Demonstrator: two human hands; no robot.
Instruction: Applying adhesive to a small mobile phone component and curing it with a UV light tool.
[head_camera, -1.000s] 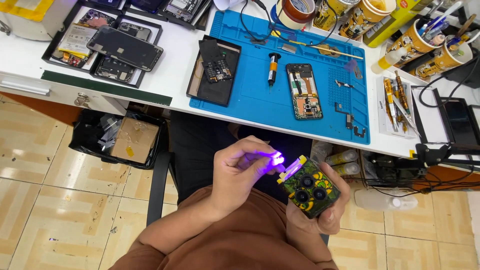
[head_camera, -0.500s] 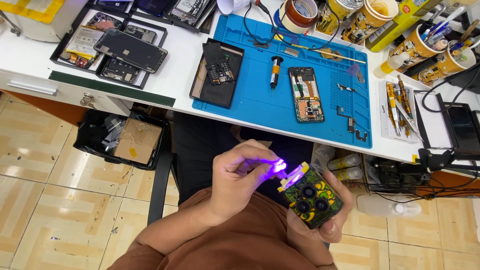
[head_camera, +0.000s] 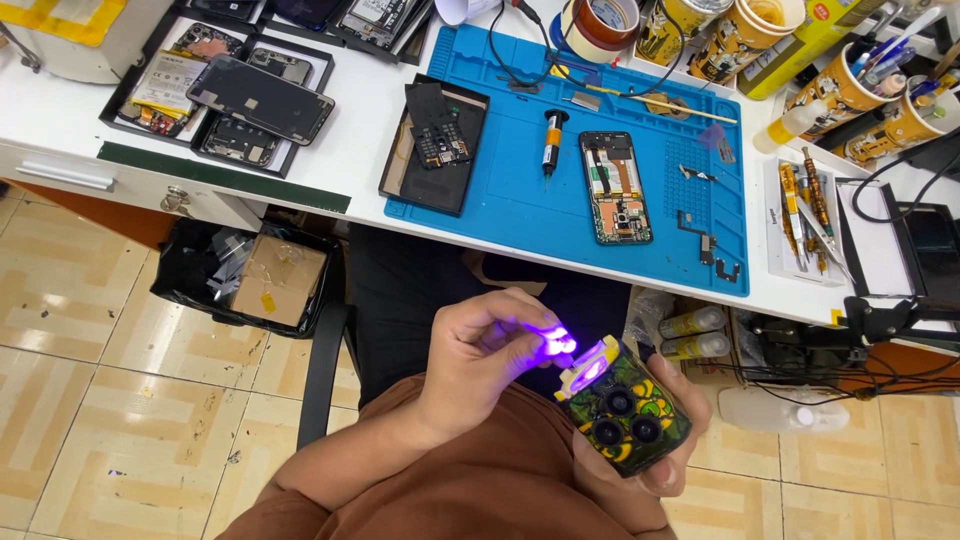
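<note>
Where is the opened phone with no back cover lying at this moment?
In the head view, the opened phone lies flat on the blue work mat, toward the right of the white bench, just right of the small black glue tube.

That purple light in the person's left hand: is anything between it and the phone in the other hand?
Nothing visible. The left hand holds the small glowing purple light right beside the top edge of the phone with the green patterned back, gripped in the right hand. The glow falls straight onto a pale yellow piece there.
</note>
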